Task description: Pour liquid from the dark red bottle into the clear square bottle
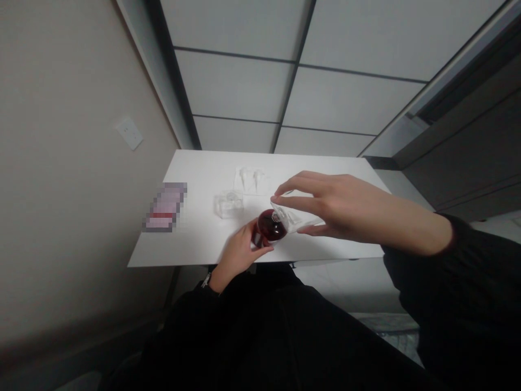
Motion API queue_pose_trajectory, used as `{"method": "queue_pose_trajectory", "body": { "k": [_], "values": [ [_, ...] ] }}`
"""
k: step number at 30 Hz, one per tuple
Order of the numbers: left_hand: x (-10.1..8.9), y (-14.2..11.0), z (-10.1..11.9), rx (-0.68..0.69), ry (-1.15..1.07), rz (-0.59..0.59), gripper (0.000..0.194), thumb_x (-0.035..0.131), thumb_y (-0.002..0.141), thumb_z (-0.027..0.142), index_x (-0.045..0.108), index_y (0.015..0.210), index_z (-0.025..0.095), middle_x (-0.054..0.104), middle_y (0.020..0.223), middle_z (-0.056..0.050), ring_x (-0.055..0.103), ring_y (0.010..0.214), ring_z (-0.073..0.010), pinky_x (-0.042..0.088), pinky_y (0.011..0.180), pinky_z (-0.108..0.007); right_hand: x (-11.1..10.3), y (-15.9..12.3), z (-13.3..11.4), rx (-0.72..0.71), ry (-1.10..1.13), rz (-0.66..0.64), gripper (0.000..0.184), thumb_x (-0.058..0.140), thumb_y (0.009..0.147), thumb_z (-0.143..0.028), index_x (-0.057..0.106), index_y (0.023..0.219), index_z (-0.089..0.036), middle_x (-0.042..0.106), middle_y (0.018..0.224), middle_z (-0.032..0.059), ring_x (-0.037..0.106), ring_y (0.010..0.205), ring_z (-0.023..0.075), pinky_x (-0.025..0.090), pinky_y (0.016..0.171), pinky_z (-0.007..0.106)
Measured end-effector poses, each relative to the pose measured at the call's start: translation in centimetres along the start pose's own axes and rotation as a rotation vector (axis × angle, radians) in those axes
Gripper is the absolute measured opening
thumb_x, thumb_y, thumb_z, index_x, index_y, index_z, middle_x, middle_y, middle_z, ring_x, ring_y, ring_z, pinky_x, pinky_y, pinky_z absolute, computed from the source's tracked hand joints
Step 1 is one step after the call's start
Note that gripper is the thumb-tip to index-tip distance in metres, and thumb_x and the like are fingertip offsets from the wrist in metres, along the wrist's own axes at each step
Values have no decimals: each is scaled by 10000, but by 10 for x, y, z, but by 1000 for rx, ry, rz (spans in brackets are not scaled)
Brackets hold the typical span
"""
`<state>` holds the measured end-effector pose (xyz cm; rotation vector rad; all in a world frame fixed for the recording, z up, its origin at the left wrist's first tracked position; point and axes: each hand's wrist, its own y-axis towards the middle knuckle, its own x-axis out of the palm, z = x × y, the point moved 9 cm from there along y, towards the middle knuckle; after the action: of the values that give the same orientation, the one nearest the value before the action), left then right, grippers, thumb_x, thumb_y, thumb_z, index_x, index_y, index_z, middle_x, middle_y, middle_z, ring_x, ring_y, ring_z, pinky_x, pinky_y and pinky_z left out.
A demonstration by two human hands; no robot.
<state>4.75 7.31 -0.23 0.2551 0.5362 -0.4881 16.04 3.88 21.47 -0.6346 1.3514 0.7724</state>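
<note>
A dark red, see-through cup-like container (272, 231) stands near the front edge of the white table. My left hand (240, 247) is wrapped around its left side and front, with the thumb across the near side. Above the container's right side, my right hand (325, 203) grips a clear bottle-like container (291, 216), tilted so that its narrow end points down at the red rim. Whether liquid is flowing is too blurred to tell. Left of the red container sits a clear squarish container (230, 205). Behind lie two whitish pump-like pieces (251, 178) on a pale sheet.
The white table (195, 244) reaches back to a panelled wall (244, 87). At its left end lies a pixelated pink item (166, 206). A wall on the left carries a socket plate (130, 134).
</note>
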Motion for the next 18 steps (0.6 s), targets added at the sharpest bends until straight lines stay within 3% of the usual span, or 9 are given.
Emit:
{"method": "queue_pose_trajectory", "body": {
  "k": [7, 18],
  "values": [
    [1, 0, -2, 4, -4, 12, 705, 870, 857, 386, 540, 1462, 238, 744, 1234, -91, 710, 1167, -327, 559, 957, -441, -3, 9, -4, -14, -38, -37, 500, 782, 927, -246, 656, 1406, -176, 702, 1367, 157, 676, 1211, 301, 612, 818, 378],
    [0, 1, 0, 5, -28, 0, 598, 868, 855, 392, 597, 1366, 239, 761, 1168, -78, 717, 1116, -318, 554, 944, -439, -4, 22, -10, -40, -90, -108, 482, 808, 905, -263, 683, 1357, -156, 710, 1336, 166, 671, 1160, 306, 574, 754, 364]
  ]
}}
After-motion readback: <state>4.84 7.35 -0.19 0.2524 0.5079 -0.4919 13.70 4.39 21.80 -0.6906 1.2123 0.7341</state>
